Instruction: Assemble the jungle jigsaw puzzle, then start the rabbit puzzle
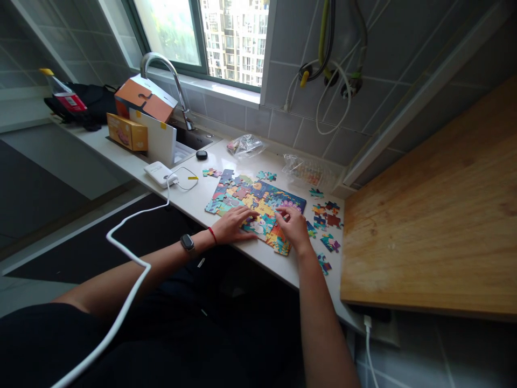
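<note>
A colourful jigsaw puzzle [262, 205], largely joined together, lies on the white counter [278, 267]. My left hand [234, 223] rests on its near edge, palm down, fingers stretched over the pieces and thumb along the border. Over the right part of the puzzle, my right hand [294, 227] has thumb and forefinger bent together in a pinch close to the surface. What sits between those fingertips, if anything, is too small to make out. Several loose puzzle pieces [333, 220] are scattered right of the puzzle. More loose pieces [266, 175] lie behind it.
Clear plastic packaging [309, 171] and a crumpled clear bag [246, 145] lie along the wall. A white power bank [160, 174] with a cable and a black case [201, 155] are left. Boxes [127, 132] stand by the sink. A wooden panel [436, 215] borders the right.
</note>
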The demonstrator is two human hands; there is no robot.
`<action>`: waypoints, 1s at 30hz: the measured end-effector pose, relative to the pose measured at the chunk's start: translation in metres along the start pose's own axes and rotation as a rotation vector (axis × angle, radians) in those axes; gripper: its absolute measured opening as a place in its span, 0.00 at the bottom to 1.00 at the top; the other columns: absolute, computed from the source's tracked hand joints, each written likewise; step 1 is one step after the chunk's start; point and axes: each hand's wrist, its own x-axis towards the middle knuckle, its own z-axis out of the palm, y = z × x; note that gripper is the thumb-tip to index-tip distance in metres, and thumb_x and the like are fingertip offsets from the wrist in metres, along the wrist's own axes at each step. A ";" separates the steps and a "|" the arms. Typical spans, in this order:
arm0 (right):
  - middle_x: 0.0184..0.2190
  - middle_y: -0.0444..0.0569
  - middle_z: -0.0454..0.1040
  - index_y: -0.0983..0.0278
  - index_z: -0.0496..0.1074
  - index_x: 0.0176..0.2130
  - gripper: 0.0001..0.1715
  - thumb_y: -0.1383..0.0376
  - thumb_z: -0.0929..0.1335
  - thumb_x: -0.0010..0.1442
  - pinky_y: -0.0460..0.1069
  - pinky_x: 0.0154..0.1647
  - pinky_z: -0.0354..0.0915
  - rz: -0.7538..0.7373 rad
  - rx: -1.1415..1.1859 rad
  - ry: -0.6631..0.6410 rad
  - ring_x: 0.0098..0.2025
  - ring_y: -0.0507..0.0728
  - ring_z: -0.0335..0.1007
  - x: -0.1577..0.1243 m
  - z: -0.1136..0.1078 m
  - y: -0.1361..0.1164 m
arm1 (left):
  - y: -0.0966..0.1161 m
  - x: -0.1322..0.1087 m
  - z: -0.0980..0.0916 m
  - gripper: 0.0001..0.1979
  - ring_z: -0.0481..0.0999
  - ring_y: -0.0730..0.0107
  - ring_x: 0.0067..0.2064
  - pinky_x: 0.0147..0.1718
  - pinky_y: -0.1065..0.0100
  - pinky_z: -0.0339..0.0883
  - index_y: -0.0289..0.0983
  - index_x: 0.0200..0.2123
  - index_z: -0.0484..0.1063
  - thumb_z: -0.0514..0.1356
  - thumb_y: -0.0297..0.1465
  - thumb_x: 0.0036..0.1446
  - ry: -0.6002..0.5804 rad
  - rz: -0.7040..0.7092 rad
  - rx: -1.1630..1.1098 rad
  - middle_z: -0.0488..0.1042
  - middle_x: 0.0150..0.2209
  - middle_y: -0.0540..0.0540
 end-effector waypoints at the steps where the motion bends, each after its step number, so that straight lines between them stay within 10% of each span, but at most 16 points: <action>1: 0.40 0.51 0.80 0.61 0.84 0.45 0.15 0.57 0.73 0.60 0.53 0.43 0.72 -0.019 -0.020 -0.052 0.36 0.57 0.73 0.000 -0.001 0.002 | 0.000 0.000 0.000 0.28 0.77 0.51 0.57 0.58 0.53 0.69 0.39 0.58 0.70 0.70 0.48 0.62 0.000 0.000 0.001 0.79 0.54 0.40; 18: 0.52 0.53 0.74 0.58 0.82 0.53 0.24 0.59 0.77 0.58 0.54 0.48 0.74 -0.060 0.041 -0.311 0.45 0.58 0.75 -0.006 -0.014 0.015 | -0.004 0.000 0.003 0.30 0.76 0.51 0.58 0.59 0.53 0.67 0.39 0.59 0.71 0.69 0.50 0.62 -0.014 -0.016 -0.021 0.78 0.53 0.39; 30: 0.40 0.48 0.71 0.59 0.81 0.55 0.26 0.56 0.76 0.58 0.52 0.37 0.70 0.098 -0.009 -0.466 0.33 0.55 0.66 -0.001 -0.026 0.001 | -0.003 -0.001 0.002 0.29 0.74 0.47 0.59 0.59 0.51 0.67 0.39 0.61 0.71 0.68 0.48 0.63 -0.023 -0.042 -0.050 0.76 0.55 0.39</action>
